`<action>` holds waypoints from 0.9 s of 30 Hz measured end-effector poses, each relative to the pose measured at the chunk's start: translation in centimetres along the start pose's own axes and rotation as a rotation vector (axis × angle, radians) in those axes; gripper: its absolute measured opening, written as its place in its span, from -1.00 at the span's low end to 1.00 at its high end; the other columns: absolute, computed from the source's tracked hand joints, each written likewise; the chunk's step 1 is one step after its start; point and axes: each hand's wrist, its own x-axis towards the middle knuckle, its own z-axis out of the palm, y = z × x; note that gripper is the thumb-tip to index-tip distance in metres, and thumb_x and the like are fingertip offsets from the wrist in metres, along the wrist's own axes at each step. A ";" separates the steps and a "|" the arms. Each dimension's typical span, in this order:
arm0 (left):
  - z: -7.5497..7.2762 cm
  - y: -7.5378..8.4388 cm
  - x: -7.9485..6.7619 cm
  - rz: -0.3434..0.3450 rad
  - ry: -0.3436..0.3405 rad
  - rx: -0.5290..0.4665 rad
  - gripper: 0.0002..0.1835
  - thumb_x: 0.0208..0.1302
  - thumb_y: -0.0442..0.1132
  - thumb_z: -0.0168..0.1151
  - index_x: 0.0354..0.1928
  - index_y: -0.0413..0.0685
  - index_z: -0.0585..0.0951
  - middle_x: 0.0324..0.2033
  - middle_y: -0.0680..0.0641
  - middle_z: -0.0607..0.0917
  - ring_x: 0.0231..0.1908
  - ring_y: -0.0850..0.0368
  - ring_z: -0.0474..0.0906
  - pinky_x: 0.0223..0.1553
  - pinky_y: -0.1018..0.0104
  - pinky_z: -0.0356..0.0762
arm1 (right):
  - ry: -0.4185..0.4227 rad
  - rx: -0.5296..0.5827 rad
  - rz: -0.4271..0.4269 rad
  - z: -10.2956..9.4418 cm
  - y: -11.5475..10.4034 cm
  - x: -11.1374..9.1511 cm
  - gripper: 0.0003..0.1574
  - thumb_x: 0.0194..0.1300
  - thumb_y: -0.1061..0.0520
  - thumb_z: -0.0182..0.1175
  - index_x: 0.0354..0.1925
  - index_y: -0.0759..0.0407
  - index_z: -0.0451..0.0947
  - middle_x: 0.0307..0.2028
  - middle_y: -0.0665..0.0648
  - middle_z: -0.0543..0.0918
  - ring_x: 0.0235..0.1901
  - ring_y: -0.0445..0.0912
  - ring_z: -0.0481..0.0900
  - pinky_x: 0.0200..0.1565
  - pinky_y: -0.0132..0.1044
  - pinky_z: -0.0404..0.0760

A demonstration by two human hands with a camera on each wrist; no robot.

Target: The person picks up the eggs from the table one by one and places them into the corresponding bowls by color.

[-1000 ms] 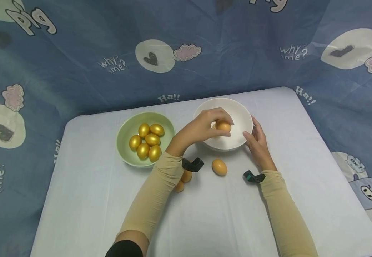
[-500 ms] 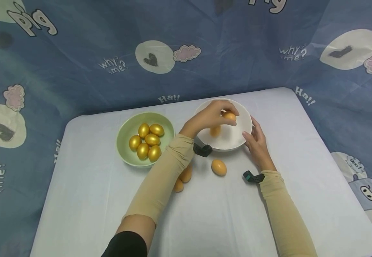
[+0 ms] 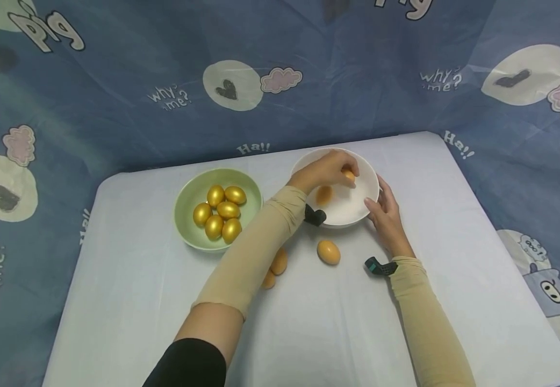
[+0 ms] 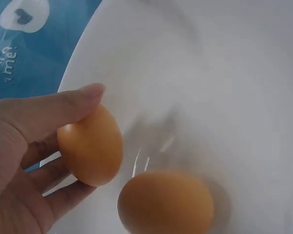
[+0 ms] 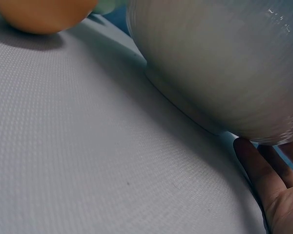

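Note:
My left hand (image 3: 333, 167) is inside the white bowl (image 3: 354, 207), pinching a brown egg (image 4: 93, 146) between thumb and fingers. Below it in the left wrist view, a second brown egg (image 4: 166, 202) lies on the bowl's bottom. At the bowl's right side, my right hand (image 3: 388, 220) holds the edge, thumb at the rim. In the right wrist view its fingers (image 5: 261, 168) touch the outer wall from below. One brown egg (image 3: 328, 252) lies on the table in front of the bowl.
Left of the white bowl stands a green bowl (image 3: 183, 228) with several golden eggs (image 3: 228, 209). Two brown eggs (image 3: 278, 262) lie partly hidden by the left forearm. A white cloth (image 3: 338, 333) covers the table; a blue printed curtain (image 3: 347, 97) hangs behind.
My left hand has moved right and farther into the white bowl with its egg, uncovering the other egg on the bottom. The right hand stays at the bowl's edge.

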 end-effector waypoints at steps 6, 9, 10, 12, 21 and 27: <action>0.6 0.1 0.5 -0.011 -0.047 0.049 -0.79 0.28 -0.32 0.44 -0.07 -0.19 0.73 -0.17 -0.04 0.70 -0.10 0.15 0.48 0.06 0.44 0.46 | -0.005 0.036 -0.005 0.0 0.1 0.0 -0.13 0.54 0.07 0.14 0.63 -0.24 0.03 0.63 0.15 0.11 0.43 0.03 0.41 0.15 -0.42 0.71; 0.7 0.2 0.6 -0.054 -0.071 0.047 -0.81 0.26 -0.33 0.43 -0.09 -0.16 0.73 -0.17 -0.02 0.68 -0.10 0.15 0.48 0.06 0.43 0.46 | -0.006 0.045 -0.008 0.0 0.0 -0.1 -0.13 0.54 0.08 0.14 0.63 -0.23 0.02 0.63 0.15 0.11 0.43 0.01 0.41 0.14 -0.42 0.71; 0.7 0.1 0.6 -0.069 -0.075 0.050 -0.81 0.26 -0.33 0.43 -0.09 -0.15 0.72 -0.17 -0.01 0.67 -0.10 0.15 0.48 0.06 0.42 0.46 | -0.006 0.045 -0.012 0.0 0.0 -0.1 -0.13 0.54 0.08 0.14 0.63 -0.23 0.02 0.63 0.14 0.11 0.44 0.03 0.40 0.15 -0.42 0.71; 0.8 0.0 0.8 -0.095 -0.079 0.056 -0.82 0.26 -0.31 0.45 -0.11 -0.13 0.72 -0.19 0.01 0.65 -0.11 0.15 0.48 0.03 0.43 0.47 | -0.007 0.046 -0.019 0.1 0.0 -0.1 -0.14 0.54 0.09 0.13 0.63 -0.22 0.03 0.63 0.14 0.11 0.47 0.09 0.36 0.14 -0.41 0.72; 1.0 -0.3 1.3 -0.129 -0.093 0.118 -0.80 0.19 -0.26 0.52 -0.16 -0.08 0.74 -0.20 0.05 0.65 -0.12 0.17 0.46 0.06 0.40 0.45 | -0.009 0.060 -0.020 0.1 0.0 0.0 -0.13 0.54 0.11 0.12 0.64 -0.22 0.01 0.64 0.13 0.10 0.54 0.21 0.25 0.15 -0.40 0.71; 0.9 -0.2 1.0 -0.125 -0.078 0.077 -0.80 0.24 -0.27 0.46 -0.11 -0.10 0.73 -0.20 0.01 0.66 -0.15 0.16 0.49 -0.01 0.40 0.49 | -0.008 0.068 -0.019 0.0 0.0 0.1 -0.13 0.53 0.13 0.12 0.64 -0.21 0.02 0.63 0.15 0.11 0.53 0.20 0.26 0.16 -0.40 0.71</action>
